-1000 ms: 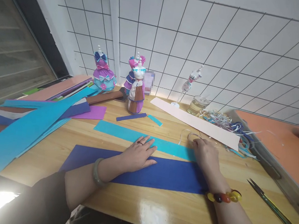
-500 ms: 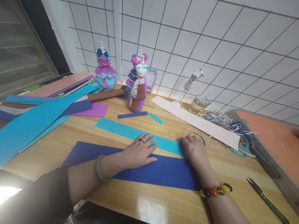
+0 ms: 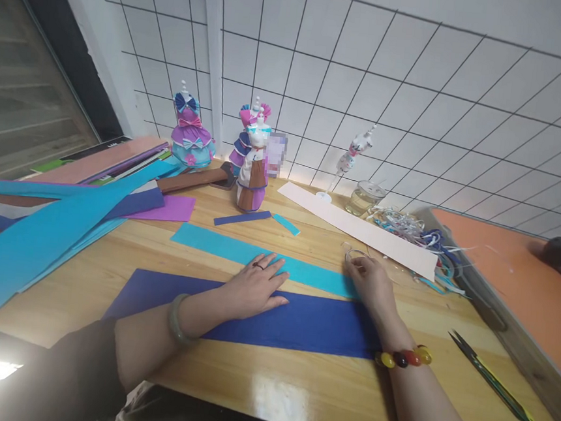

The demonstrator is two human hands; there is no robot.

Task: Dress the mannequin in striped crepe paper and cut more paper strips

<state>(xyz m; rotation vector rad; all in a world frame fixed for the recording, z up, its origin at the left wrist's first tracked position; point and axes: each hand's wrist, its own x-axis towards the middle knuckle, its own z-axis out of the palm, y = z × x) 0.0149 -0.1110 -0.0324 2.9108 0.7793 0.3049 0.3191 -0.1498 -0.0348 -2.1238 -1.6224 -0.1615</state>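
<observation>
My left hand lies flat with fingers spread across a light-blue strip and a wide dark-blue sheet, which sit side by side on the table. At the light-blue strip's right end, my right hand has its fingers curled together around a thin, looped strip; the fingertips partly cover the loop. Beyond the light-blue strip lie a small dark-blue piece and a small light-blue piece. A long pale-pink strip lies diagonally behind my right hand.
Thread snips lie at the right. Several dressed mini mannequins and a bare one stand by the tiled wall, with a glass jar. Thin offcuts pile beside the table's raised edge. Coloured sheets are heaped left.
My right hand has lifted slightly off the light-blue strip's end and shifted right, with its fingers at the thin loop. My left hand stays in place. The view has shifted a little.
</observation>
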